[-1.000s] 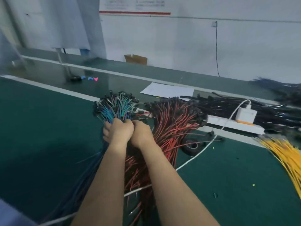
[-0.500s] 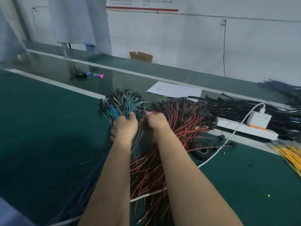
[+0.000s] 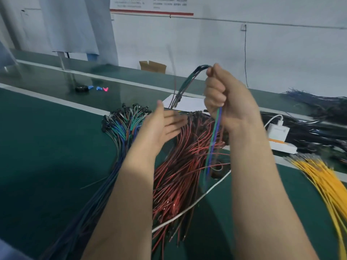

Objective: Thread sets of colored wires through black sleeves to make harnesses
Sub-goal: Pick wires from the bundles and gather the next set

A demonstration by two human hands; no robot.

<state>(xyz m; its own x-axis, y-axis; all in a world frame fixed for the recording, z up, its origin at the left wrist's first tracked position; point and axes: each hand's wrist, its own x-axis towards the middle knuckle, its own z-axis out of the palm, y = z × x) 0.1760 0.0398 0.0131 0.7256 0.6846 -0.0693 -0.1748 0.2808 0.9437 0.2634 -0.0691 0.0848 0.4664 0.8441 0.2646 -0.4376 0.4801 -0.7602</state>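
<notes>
My right hand (image 3: 223, 98) is raised above the table and grips a small set of wires (image 3: 214, 134), green, blue and red among them. The set arches out of the top of the fist and hangs down below it. My left hand (image 3: 161, 126) is held open just left of it, fingers straight, touching nothing. Below lie a fanned bundle of blue and green wires (image 3: 122, 128) with black ends and a bundle of red and black wires (image 3: 180, 166).
A green mat (image 3: 47, 147) covers the table. Yellow wires (image 3: 326, 184) lie at the right, black harnesses (image 3: 309, 132) behind them. A white charger (image 3: 277, 130) on a power strip trails a white cable (image 3: 197, 201) across the red bundle. White paper (image 3: 189, 104) lies behind.
Both hands left the bundles. My right hand rose with a small set of wires pulled out of the pile; my left hand let go and opened.
</notes>
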